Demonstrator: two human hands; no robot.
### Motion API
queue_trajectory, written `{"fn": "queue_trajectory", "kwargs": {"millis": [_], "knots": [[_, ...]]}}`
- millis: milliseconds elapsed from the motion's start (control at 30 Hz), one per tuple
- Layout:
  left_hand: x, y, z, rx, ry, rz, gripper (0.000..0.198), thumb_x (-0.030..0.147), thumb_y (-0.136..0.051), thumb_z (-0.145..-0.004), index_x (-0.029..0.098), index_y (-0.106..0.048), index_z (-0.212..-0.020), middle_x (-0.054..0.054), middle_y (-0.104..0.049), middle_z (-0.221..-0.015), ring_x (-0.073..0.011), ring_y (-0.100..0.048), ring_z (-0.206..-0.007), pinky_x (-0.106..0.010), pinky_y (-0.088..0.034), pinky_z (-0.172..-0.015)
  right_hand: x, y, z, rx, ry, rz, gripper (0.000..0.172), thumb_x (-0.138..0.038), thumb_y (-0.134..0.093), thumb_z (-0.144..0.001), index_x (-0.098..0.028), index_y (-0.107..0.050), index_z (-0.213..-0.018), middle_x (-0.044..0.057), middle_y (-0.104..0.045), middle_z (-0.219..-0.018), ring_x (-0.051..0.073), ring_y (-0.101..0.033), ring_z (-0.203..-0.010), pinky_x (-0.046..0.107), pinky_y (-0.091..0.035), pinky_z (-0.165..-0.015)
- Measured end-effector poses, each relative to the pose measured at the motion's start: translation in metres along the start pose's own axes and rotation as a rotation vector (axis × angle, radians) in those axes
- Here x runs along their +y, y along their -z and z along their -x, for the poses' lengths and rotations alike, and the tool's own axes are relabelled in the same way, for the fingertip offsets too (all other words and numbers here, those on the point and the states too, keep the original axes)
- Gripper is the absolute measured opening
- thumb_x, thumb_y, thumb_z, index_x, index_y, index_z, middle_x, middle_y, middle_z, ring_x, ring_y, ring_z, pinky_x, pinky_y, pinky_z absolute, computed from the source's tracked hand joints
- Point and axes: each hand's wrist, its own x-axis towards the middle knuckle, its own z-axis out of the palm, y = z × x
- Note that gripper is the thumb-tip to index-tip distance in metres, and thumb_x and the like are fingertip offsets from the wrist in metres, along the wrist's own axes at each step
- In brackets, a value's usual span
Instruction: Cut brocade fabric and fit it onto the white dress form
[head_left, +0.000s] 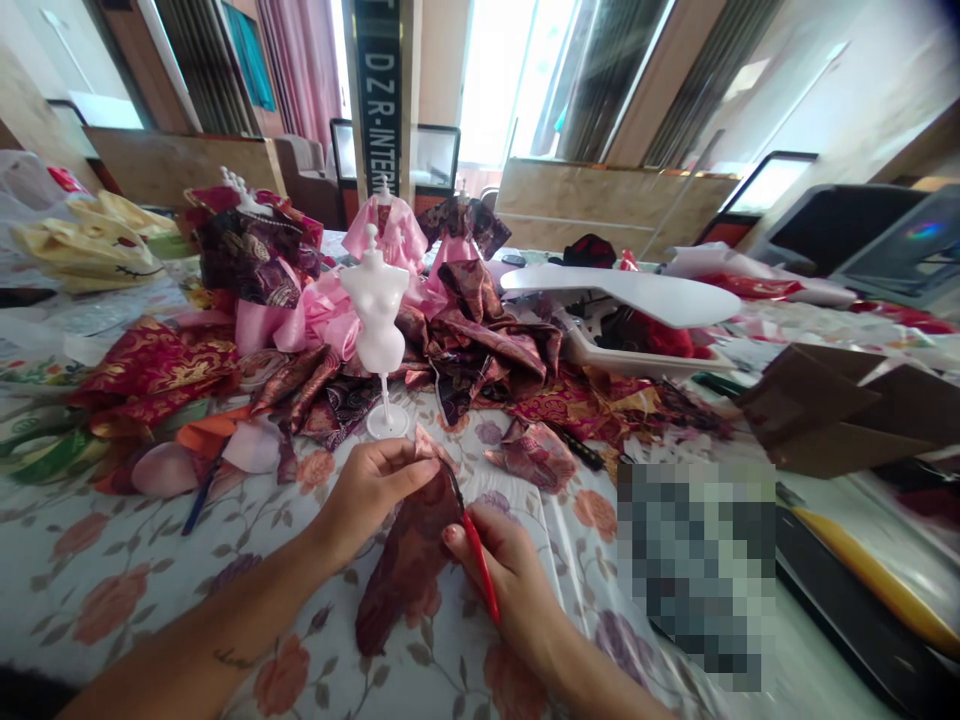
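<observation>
While a window [514, 80] apparently glares behind, reddish cloth [397, 575] overlies the floral tablecloth [135, 535].

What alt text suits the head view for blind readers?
A person's left hand pinches reddish-brown fabric while the right hand holds a slim red-handled tool at it, over a white floral tablecloth. Beyond stands a white headless mannequin before heaped, patterned burgundy fabrics.

Strip of thin, dark maroon patterned fabric [401, 575], held up at its far end, where a paler pinkish corner is folded into view; the loose length slants toward the near left, ending in a rounded edge. Slender hand tool with a bright red handle [481, 568] and narrow dark tip, gripped obliquely, tip against the strip's far right edge.
</observation>
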Motion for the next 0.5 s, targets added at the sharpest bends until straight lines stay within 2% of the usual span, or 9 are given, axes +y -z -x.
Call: {"fn": "queue_trajectory", "kwargs": {"millis": [133,367,500], "knots": [[0.000,0.000,0.000,0.004,0.003,-0.039,0.015,0.028,-0.068,-0.075,0.013,-0.070,-0.073,-0.002,-0.066,-0.068,-0.0119,-0.057,-0.064,-0.021,-0.043,-0.061,-0.001,-0.001,0.000,0.014,0.004,0.012,0.047,-0.062,-0.053,-0.080,-0.019,-0.041,-0.063,-0.005,-0.033,-0.058,0.010,-0.028,-0.054,0.023,-0.021,-0.047],[-0.010,0.001,0.000,-0.093,0.053,-0.018,0.014,0.028,-0.070,-0.074,0.014,-0.070,-0.077,-0.001,-0.066,-0.070,-0.0109,-0.056,-0.063,-0.020,-0.042,-0.061,-0.004,0.002,0.002,-0.147,0.010,-0.165,0.043,-0.059,-0.053,-0.084,-0.018,-0.047,-0.073,-0.005,-0.035,-0.060,0.009,-0.028,-0.053,0.022,-0.021,-0.046],[-0.012,0.002,0.001,-0.127,0.088,0.038,0.015,0.028,-0.071,-0.074,0.014,-0.070,-0.078,0.000,-0.067,-0.071,-0.0097,-0.056,-0.064,-0.019,-0.043,-0.062,-0.006,0.002,0.002,-0.146,0.008,-0.180,0.044,-0.060,-0.054,-0.083,-0.018,-0.045,-0.070,-0.006,-0.033,-0.059,0.008,-0.025,-0.052,0.023,-0.019,-0.046]]}}
